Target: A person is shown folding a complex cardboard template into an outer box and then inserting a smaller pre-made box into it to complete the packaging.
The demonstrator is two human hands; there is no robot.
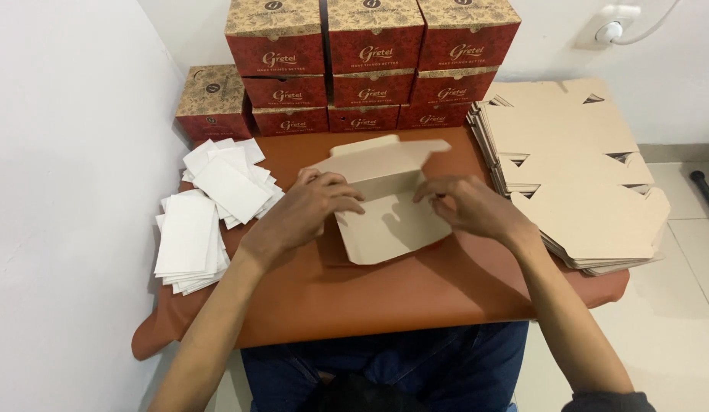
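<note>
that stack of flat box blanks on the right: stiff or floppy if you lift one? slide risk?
Probably fairly stiff but bendable: the flat cardboard blanks look like thin board with cut flaps, like the half-folded box between the hands. Likely light. The stack sits fanned and overhangs the table edge, so a push could well slide the top sheets off.

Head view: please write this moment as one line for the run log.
left hand: on box left wall | right hand: on right wall | cardboard box: half folded, lid up | flat blanks: stacked right
</note>
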